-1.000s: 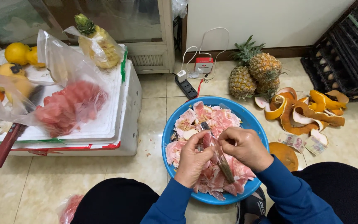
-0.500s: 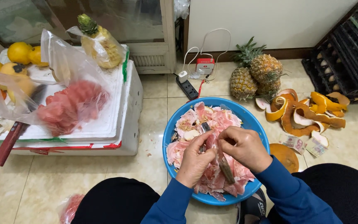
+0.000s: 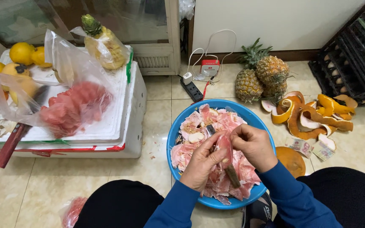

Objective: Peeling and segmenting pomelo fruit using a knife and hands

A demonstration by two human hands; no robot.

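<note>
Over the blue plastic basin (image 3: 178, 126) on the tiled floor, we pinched a thin pink slice of raw meat (image 3: 224, 145) with our left hand (image 3: 202, 162), fingers closed on it. Our right hand (image 3: 254, 145) was curled around the same slice from the other side, just above a knife (image 3: 229, 166) lying on the heaped meat in the basin. Beside us stood a white foam box (image 3: 123, 126) carrying a clear bag of red slices (image 3: 74, 105); two pineapples (image 3: 260, 76) and orange peels (image 3: 313, 114) lay beyond.
</note>
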